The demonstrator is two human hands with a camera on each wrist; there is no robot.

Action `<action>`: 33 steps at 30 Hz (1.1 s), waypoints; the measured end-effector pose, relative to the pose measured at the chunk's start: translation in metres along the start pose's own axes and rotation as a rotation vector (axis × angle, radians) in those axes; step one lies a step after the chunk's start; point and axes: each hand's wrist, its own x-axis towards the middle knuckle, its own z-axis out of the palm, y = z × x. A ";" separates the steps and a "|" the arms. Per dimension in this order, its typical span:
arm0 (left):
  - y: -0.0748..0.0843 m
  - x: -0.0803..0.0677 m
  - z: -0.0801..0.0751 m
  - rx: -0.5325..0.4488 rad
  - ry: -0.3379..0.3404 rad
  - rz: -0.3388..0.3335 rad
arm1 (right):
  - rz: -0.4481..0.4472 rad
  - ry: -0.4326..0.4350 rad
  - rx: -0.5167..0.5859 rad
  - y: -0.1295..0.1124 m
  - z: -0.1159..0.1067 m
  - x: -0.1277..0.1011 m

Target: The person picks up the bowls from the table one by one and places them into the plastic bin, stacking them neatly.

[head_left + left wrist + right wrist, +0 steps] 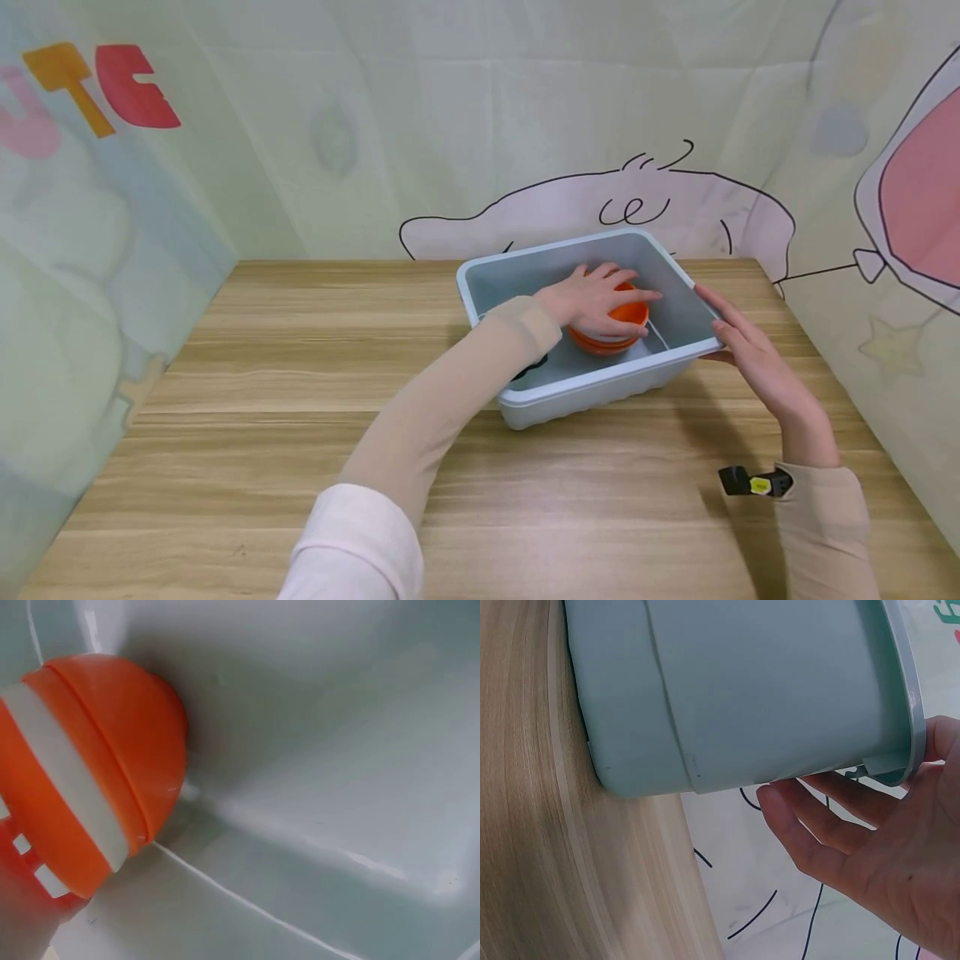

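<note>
Nearest the front edge of the wooden table (247, 467), both sleeves reach forward; a small black tag with a yellow label sits on the right wrist, its print too small to read. Further in, toward the table's far right corner, stands a pale blue plastic bin (585, 387). The right hand (757, 362) lies against its right rim, fingers straight, thumb tucked under the lip, steadying it. The left hand (592, 298) is down inside, fingers spread and curled over the stacked orange bowls (626, 321) that sit on the bin's floor. It looks like the bowls are being gripped inside the bin; lifting them next would need a firm hold and clearance over the rim. On the left backdrop, coloured letters "T" and "C" show.
</note>
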 end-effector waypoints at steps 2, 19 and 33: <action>0.000 0.000 -0.002 -0.007 0.013 -0.001 | -0.007 0.001 0.006 0.001 0.000 0.000; 0.006 -0.010 -0.029 -0.056 0.080 -0.027 | -0.032 0.028 0.014 0.000 0.001 0.001; 0.014 -0.033 -0.054 -0.014 0.111 -0.056 | 0.038 0.067 -0.063 -0.020 0.004 0.005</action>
